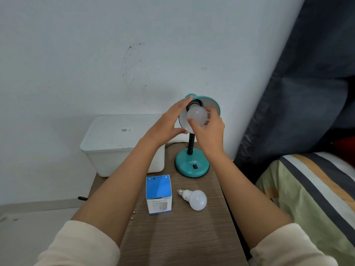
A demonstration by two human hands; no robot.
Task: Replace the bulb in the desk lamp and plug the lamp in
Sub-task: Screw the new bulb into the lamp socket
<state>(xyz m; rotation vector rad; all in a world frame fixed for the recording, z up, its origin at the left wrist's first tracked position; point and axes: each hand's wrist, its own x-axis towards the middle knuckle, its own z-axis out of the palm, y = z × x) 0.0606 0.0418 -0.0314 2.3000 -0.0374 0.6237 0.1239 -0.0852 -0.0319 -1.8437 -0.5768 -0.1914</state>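
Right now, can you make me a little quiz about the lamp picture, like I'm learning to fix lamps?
1. True or false: the left hand steadies the teal lamp shade.
2. What do the fingers of the right hand grip?
A. the blue and white box
B. the bulb in the shade
C. the lamp base
3. Fill in: the spare bulb lies on its ____ on the wooden table.

Key: 1 true; 2 B; 3 side.
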